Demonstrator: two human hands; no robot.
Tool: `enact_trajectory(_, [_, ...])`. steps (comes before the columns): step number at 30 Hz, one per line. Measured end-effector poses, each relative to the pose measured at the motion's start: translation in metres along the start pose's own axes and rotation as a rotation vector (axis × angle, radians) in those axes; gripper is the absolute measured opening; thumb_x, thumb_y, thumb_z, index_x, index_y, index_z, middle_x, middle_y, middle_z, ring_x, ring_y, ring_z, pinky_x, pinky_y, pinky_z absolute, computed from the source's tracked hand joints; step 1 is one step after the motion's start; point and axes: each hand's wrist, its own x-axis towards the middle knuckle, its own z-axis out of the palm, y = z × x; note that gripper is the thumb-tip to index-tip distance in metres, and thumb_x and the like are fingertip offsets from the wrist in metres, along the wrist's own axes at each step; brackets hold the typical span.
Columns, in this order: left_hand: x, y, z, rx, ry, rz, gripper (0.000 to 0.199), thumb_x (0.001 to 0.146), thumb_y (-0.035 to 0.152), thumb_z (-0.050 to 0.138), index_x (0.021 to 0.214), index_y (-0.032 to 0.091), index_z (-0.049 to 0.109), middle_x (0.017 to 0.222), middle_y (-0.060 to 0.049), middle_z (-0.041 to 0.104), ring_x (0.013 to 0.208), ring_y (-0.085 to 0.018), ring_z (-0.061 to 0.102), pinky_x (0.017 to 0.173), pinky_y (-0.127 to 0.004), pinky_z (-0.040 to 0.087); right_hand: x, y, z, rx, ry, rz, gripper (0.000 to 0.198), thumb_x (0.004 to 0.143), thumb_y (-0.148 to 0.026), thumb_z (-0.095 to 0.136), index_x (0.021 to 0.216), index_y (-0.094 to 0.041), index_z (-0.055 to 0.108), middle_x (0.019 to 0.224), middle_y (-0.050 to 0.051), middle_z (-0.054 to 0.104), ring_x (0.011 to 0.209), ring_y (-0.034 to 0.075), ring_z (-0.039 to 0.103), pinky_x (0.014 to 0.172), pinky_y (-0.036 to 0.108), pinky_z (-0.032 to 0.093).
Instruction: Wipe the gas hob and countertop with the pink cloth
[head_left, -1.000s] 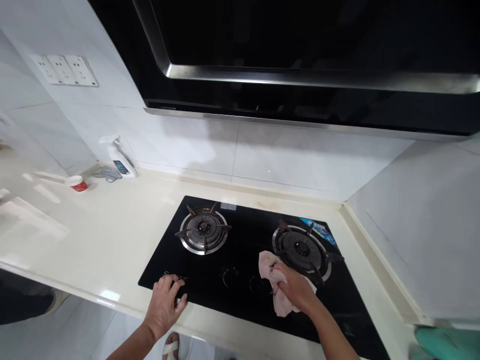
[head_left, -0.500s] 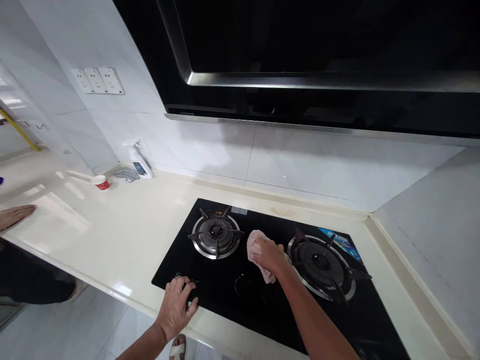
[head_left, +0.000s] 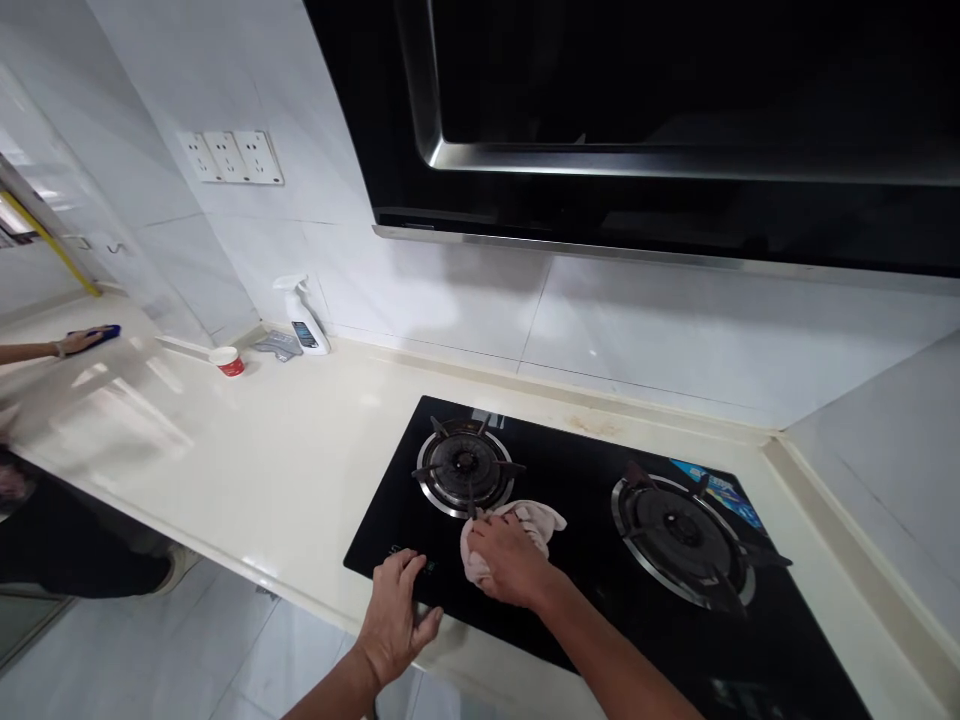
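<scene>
A pale pink cloth [head_left: 541,522] is bunched under my right hand [head_left: 510,560], which presses it onto the black glass gas hob [head_left: 577,480]. The cloth lies just in front of the left burner [head_left: 465,462], close to its ring. My left hand [head_left: 396,612] rests at the hob's front left edge, holding nothing, with the thumb apart from the fingers. Off to the right, the second burner [head_left: 681,535] is untouched by either hand.
A white spray bottle [head_left: 306,322], a grey crumpled item [head_left: 278,345] and a red-and-white cup [head_left: 227,361] stand along the wall. Far left, another person's hand [head_left: 84,340] holds a blue cloth on the counter [head_left: 300,450]. A range hood [head_left: 637,165] hangs above.
My right hand has moved the cloth left and nearer to me, from between the burners to the left burner's front. The co-worker's hand has moved farther back. The view has shifted.
</scene>
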Motion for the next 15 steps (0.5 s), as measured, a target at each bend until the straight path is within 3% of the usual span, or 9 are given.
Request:
enact_trajectory(5, [-0.005, -0.007, 0.006, -0.074, 0.006, 0.035, 0.072, 0.087, 0.056, 0.062, 0.147, 0.02, 0.042, 0.146, -0.022, 0.047, 0.134, -0.036, 0.048, 0.105, -0.057, 0.045, 0.006, -0.04, 0.026, 0.086, 0.127, 0.192, 0.045, 0.076, -0.037, 0.07, 0.117, -0.021, 0.062, 0.133, 0.01, 0.06, 0.12, 0.034, 0.05, 0.099, 0.049, 0.039])
enact_trajectory(9, [-0.01, -0.009, 0.004, -0.169, -0.002, 0.078, 0.075, 0.09, 0.057, 0.058, 0.153, 0.024, 0.034, 0.153, -0.022, 0.04, 0.14, -0.038, 0.043, 0.107, -0.06, 0.044, 0.011, -0.073, 0.054, 0.203, 0.208, 0.271, 0.041, 0.073, -0.034, 0.071, 0.112, -0.023, 0.063, 0.132, 0.008, 0.061, 0.119, 0.032, 0.05, 0.1, 0.048, 0.038])
enact_trajectory(15, [-0.049, -0.028, -0.033, -0.387, 0.018, -0.012, 0.076, 0.09, 0.057, 0.057, 0.154, 0.027, 0.029, 0.154, -0.019, 0.04, 0.141, -0.037, 0.043, 0.108, -0.057, 0.047, 0.034, -0.117, 0.081, 0.379, 0.441, 0.33, 0.023, 0.069, -0.023, 0.067, 0.091, -0.023, 0.06, 0.112, 0.006, 0.067, 0.104, 0.028, 0.053, 0.096, 0.045, 0.039])
